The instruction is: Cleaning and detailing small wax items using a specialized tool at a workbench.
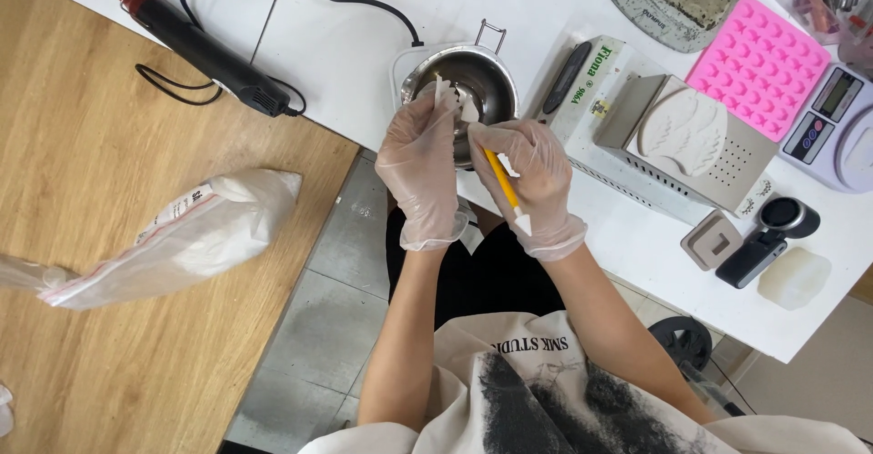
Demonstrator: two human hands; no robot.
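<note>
**Gloved hands work over a metal pot**

A white tabletop (382, 18) runs across the top of the view, with a wooden tabletop (109, 236) to the left carrying a plastic bag of white material (195, 236). On the white one lie a black heat gun (205, 49), a pink silicone mould (757, 65) and a grey block bearing a wing-shaped casting (684, 131). A steel pot (477, 77) sits at the near edge. Over it, the left hand (420, 177), gloved, pinches a small white piece (447, 98) between its fingertips. The right hand (536, 181), also gloved, is closed around a yellow-handled tool (503, 181), its tip meeting the white piece just above the pot.
</note>
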